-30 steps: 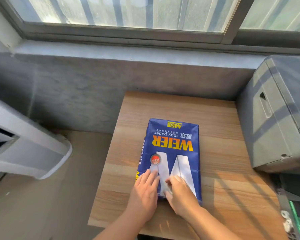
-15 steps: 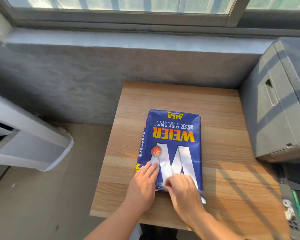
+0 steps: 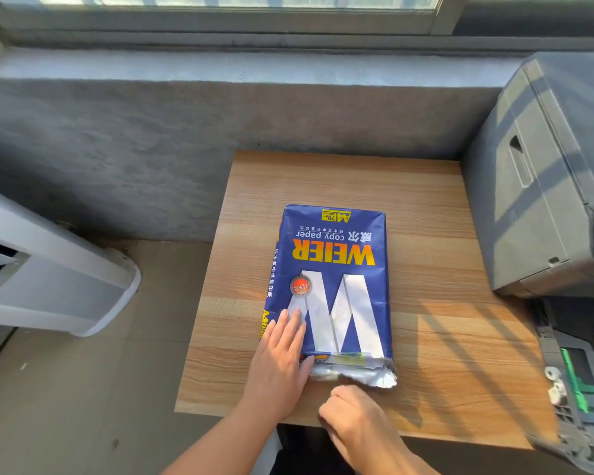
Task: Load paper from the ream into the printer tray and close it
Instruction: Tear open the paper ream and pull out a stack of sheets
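A blue "WEIER" copy paper ream (image 3: 330, 279) lies flat in the middle of the wooden table (image 3: 453, 354). Its near end is torn open, with crumpled silver wrapper lining (image 3: 357, 373) showing. My left hand (image 3: 282, 361) rests flat on the ream's near left corner, fingers extended. My right hand (image 3: 354, 419) sits just in front of the torn end with curled fingers; whether it holds any wrapper is hidden. The grey printer (image 3: 542, 186) stands at the table's right. Its pulled-out tray (image 3: 576, 389), with green guides, is at the lower right.
A grey concrete wall and window sill (image 3: 220, 66) run behind the table. A white appliance (image 3: 48, 269) stands on the floor to the left. The table's near edge is close to my body.
My right hand has pulled back off the ream toward me, and the wrapper's near end now gapes open. My left hand stays pressed on the near left corner.
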Available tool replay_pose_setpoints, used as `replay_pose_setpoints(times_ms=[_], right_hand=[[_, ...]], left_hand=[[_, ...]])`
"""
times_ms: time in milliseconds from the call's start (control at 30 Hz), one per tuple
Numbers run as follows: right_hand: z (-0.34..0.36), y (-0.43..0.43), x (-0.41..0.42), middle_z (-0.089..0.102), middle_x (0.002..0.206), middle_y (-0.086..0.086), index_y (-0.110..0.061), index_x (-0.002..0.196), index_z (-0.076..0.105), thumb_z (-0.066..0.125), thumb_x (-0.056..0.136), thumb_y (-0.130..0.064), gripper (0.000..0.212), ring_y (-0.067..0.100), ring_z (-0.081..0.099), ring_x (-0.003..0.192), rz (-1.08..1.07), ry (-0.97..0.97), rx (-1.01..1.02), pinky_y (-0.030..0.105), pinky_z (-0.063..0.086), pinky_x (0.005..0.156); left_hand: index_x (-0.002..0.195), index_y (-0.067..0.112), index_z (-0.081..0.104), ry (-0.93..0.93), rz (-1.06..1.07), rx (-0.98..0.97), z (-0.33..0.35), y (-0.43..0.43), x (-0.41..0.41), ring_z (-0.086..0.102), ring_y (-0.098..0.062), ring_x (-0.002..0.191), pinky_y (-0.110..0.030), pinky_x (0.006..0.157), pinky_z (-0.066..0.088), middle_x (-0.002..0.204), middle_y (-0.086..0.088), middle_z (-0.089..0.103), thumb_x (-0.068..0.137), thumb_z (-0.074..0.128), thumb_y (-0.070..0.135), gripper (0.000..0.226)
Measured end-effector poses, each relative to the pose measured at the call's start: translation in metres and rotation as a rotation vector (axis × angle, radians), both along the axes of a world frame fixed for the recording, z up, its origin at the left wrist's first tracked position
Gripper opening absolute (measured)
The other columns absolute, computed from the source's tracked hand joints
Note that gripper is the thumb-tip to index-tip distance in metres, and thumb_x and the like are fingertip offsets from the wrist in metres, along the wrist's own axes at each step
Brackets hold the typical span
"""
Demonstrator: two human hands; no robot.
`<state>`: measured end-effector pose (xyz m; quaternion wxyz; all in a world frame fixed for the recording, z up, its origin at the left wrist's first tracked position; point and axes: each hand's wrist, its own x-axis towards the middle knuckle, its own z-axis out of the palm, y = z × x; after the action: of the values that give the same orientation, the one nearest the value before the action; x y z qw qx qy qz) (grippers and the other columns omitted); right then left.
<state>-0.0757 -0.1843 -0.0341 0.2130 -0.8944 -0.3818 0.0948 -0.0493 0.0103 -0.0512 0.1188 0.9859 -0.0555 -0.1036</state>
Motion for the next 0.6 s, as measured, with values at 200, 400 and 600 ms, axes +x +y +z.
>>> replay_pose_setpoints(times_ms=[200,400,600], right_hand=[[0.024,-0.016,0.011,0.074,0.084,-0.011,-0.034,0.097,0.069,0.061,0.09,-0.033,0.011,0.004,0.067,0.081,-1.158,0.572,0.286,0.033,0.054,0.078],[0.018,-0.013,0.027,0.069,0.09,-0.003,-0.014,0.118,0.068,0.064,0.089,-0.02,0.03,0.018,0.065,0.08,-1.329,0.619,0.241,0.033,0.049,0.075],[0.022,-0.003,0.023,0.067,0.098,-0.002,-0.017,0.114,0.072,0.062,0.089,-0.021,0.027,0.009,0.062,0.074,-1.324,0.506,0.183,0.035,0.054,0.07]], left_hand=[[0.151,0.01,0.016,0.018,0.01,0.017,0.0,-0.001,-0.005,0.006,-0.022,0.149,-0.045,0.117,0.024,0.161,-0.005,0.016,0.096,0.036,0.051,0.071],[0.152,0.014,0.012,0.059,0.042,0.078,0.008,0.003,-0.012,0.002,-0.02,0.149,-0.045,0.115,0.015,0.162,-0.002,0.012,0.092,0.029,0.062,0.079],[0.152,0.014,0.01,0.095,0.046,0.075,0.005,0.004,-0.015,-0.004,-0.019,0.149,-0.048,0.118,0.014,0.163,-0.001,0.006,0.091,0.025,0.062,0.079]])
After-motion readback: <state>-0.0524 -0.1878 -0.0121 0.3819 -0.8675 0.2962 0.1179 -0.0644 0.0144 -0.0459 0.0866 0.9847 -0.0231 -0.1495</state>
